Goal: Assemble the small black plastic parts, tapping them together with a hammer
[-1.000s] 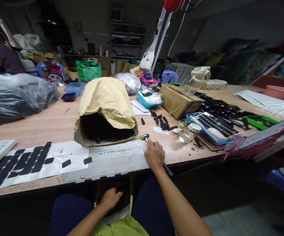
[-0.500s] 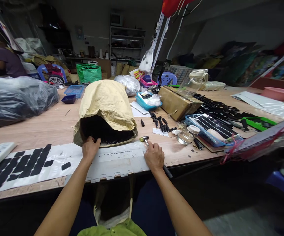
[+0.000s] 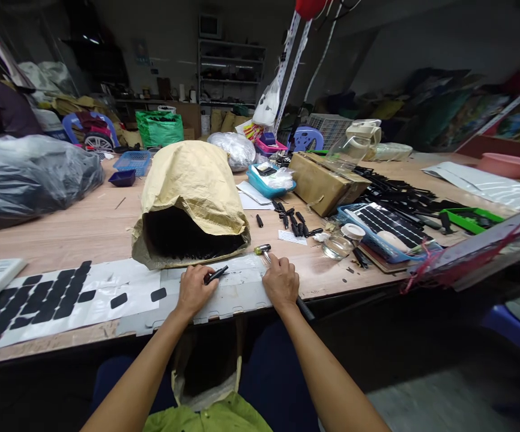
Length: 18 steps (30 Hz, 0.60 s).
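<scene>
left hand [image 3: 193, 289] holds black rod [image 3: 215, 275], right hand [image 3: 281, 283] grips hammer [image 3: 265, 251]

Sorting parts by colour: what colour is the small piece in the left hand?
Black, seen in the head view: the small piece in the left hand.

Left hand [image 3: 193, 289] fingers pinched; right hand [image 3: 281, 282] curled in a fist.

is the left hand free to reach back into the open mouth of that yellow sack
Probably not freely: the left hand already holds a black piece. The yellow sack lies just beyond it, mouth facing the person and unblocked.
</scene>
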Tool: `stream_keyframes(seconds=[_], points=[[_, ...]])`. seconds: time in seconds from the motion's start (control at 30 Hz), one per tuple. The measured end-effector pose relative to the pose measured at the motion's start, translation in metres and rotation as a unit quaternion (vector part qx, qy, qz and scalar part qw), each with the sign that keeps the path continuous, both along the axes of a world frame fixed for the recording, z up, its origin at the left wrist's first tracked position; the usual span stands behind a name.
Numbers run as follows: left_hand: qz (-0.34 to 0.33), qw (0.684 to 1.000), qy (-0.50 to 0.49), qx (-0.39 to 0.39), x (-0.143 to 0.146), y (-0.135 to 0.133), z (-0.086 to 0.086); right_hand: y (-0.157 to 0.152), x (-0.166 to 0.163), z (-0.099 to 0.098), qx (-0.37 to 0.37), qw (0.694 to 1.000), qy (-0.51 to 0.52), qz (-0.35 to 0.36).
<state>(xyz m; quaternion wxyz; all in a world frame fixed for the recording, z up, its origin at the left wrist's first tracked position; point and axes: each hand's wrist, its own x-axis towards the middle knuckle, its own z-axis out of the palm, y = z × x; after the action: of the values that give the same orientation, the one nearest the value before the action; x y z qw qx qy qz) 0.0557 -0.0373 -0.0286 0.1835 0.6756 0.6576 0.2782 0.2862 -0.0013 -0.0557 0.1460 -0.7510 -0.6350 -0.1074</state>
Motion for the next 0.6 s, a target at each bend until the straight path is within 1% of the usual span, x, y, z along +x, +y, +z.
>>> stream_keyframes(seconds=[0.1, 0.27, 0.37, 0.43, 0.5, 0.57, 0.6], points=[[-0.013, 0.999, 0.033, -0.009, 0.003, 0.004, -0.005, -0.001, 0.000, 0.000, 0.000, 1.000, 0.000, 0.001], [-0.026, 0.999, 0.019, -0.024, -0.002, 0.006, -0.007, 0.000, 0.000, 0.000, 0.003, 1.000, 0.016, -0.001], [-0.024, 0.999, 0.013, -0.027, -0.002, 0.006, -0.007, 0.002, 0.003, 0.004, -0.014, 0.999, 0.048, 0.004], [-0.021, 0.999, 0.011, -0.028, -0.001, 0.007, -0.006, 0.000, 0.005, 0.009, -0.024, 0.995, 0.099, 0.005], [-0.019, 0.999, 0.011, -0.028, 0.000, 0.007, -0.006, -0.006, 0.004, 0.014, 0.001, 0.985, 0.174, 0.011], [-0.020, 0.999, 0.013, -0.030, 0.001, 0.007, -0.005, -0.017, -0.002, 0.021, 0.052, 0.964, 0.255, 0.049], [-0.021, 0.999, 0.013, -0.031, 0.001, 0.006, -0.005, -0.025, -0.006, 0.024, 0.071, 0.949, 0.293, 0.085]])
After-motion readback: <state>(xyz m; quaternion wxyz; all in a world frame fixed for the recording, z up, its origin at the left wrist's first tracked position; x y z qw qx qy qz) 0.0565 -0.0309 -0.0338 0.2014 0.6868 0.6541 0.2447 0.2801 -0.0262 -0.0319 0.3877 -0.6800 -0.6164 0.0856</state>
